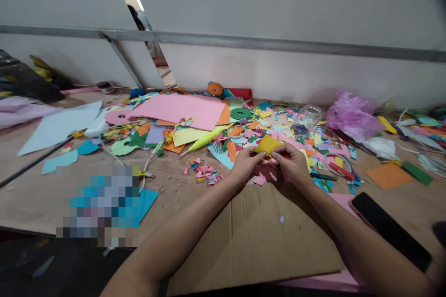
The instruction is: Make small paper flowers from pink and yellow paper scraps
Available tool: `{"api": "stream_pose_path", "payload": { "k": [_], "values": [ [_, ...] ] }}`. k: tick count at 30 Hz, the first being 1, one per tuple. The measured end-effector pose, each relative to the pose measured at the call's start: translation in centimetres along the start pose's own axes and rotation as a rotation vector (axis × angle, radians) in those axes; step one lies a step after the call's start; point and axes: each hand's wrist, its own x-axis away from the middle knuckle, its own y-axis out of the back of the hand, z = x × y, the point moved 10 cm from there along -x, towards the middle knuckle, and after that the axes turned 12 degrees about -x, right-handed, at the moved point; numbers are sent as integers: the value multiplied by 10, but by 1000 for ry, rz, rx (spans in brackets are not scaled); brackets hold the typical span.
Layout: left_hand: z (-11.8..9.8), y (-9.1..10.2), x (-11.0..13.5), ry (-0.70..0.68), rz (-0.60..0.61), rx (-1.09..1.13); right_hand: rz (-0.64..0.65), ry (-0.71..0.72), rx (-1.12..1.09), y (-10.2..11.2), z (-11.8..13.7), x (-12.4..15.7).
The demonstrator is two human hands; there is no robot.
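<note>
Between my two hands is a small piece of yellow paper (267, 145), raised above the far edge of a brown cardboard sheet (265, 236). My left hand (246, 163) pinches its left corner between thumb and fingers. On the other side, my right hand (291, 161) grips the right corner the same way. Just beyond the hands lies a heap of coloured paper scraps (251, 137). A tiny pale scrap (282, 218) rests on the cardboard.
A large pink sheet (181, 109) covers part of the heap. A clear jar (307, 119) and a purple plastic bag (353, 116) stand behind, right. A black phone (390, 229) lies by my right forearm. A white cable (149, 162) runs at left; a wall (296, 74) closes the back.
</note>
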Motion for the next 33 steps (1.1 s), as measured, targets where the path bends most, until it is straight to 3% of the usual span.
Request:
{"api": "stream_pose_path", "payload": {
  "k": [18, 26, 33],
  "values": [
    [-7, -2, -3, -143, 7, -184, -77, -44, -65, 5, -4, 3],
    [-13, 3, -1, -129, -44, -190, -16, -276, -233, -3, -24, 2],
    [-9, -3, 1, -68, 8, -124, -53, -317, -365, -5, -31, 7]
  ]
}}
